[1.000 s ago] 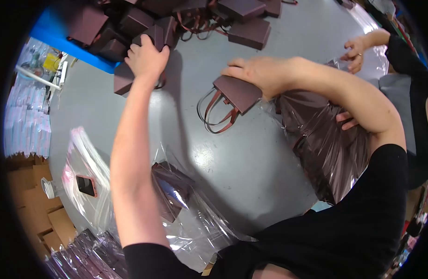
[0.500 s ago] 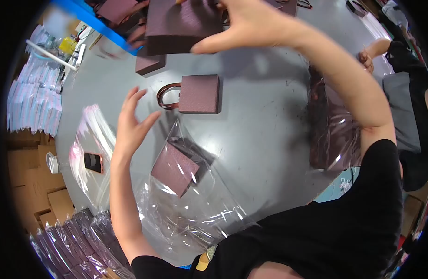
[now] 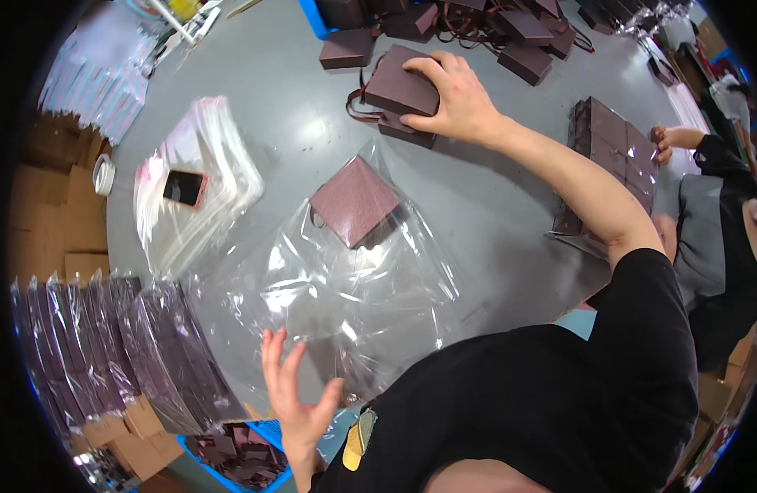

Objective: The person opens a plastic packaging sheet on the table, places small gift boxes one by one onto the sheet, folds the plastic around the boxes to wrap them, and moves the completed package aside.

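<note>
My right hand (image 3: 456, 99) grips a small dark brown box (image 3: 401, 80) from its right side, thumb low and fingers over the top. Beneath it lies another brown box (image 3: 407, 131), mostly covered, and a brown ribbon handle (image 3: 360, 107) loops out on the left. A large clear plastic bag (image 3: 313, 287) is spread on the table in front of me, with one brown box (image 3: 355, 201) lying at its far end. My left hand (image 3: 300, 403) is open, fingers spread, over the near end of the bag.
Several brown boxes (image 3: 522, 29) with ribbons are piled at the back. A phone (image 3: 185, 188) rests on stacked clear bags (image 3: 222, 148) at left. Wrapped packs (image 3: 165, 353) stand near left. At right, another person's hand (image 3: 662, 144) touches a wrapped pack of boxes (image 3: 613, 148).
My right hand has lowered its box from close to the camera down to the other box. My left hand has drawn back toward my body. The view has shifted.
</note>
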### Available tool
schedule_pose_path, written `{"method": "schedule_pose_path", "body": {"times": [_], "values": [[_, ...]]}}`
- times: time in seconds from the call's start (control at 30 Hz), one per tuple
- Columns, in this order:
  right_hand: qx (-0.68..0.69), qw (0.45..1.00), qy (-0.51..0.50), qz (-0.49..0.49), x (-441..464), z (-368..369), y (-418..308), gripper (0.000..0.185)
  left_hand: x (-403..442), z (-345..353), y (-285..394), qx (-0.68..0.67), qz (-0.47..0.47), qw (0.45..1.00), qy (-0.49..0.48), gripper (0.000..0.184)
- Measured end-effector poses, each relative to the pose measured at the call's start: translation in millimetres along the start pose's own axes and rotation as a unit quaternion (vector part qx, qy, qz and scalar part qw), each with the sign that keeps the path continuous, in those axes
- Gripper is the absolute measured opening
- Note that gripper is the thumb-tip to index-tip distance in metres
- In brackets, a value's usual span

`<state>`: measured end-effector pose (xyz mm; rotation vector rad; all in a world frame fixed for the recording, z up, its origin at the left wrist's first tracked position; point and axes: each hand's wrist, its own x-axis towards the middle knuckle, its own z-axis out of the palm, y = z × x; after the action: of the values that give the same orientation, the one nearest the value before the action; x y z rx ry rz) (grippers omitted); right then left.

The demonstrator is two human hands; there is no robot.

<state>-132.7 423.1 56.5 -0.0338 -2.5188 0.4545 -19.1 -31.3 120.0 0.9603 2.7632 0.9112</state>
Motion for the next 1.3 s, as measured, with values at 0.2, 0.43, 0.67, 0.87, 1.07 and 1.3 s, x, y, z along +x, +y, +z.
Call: {"method": "schedule_pose_path", "body": {"times": [0.2, 0.43, 0.67, 0.87, 1.07, 1.3], "values": [[0.079, 0.994, -0.067, 0.019, -21, 34, 14, 0.083, -40, 43, 8, 0.131, 0.028, 0.991, -0.008, 0.102], [0.039, 0.995, -0.086, 0.029, -24, 26, 16, 0.086, -51, 61, 9, 0.119, -0.01, 0.993, 0.02, 0.103], [0.032, 0.985, -0.166, -0.033, -42, -173, -68, 0.072, -44, 67, -9, 0.233, -0.013, 0.971, 0.049, 0.073], [0.154, 0.883, -0.399, -0.194, -92, -263, -179, 0.07, -36, 79, -23, 0.214, 0.063, 0.966, 0.128, 0.033], [0.039, 0.769, -0.634, -0.066, -109, -202, -245, 0.056, -48, 51, -2, 0.22, 0.103, 0.949, 0.201, 0.023], [0.075, 0.88, -0.469, 0.011, -112, -137, -252, 0.073, -54, 56, 5, 0.184, 0.136, 0.941, 0.25, 0.022]]}}
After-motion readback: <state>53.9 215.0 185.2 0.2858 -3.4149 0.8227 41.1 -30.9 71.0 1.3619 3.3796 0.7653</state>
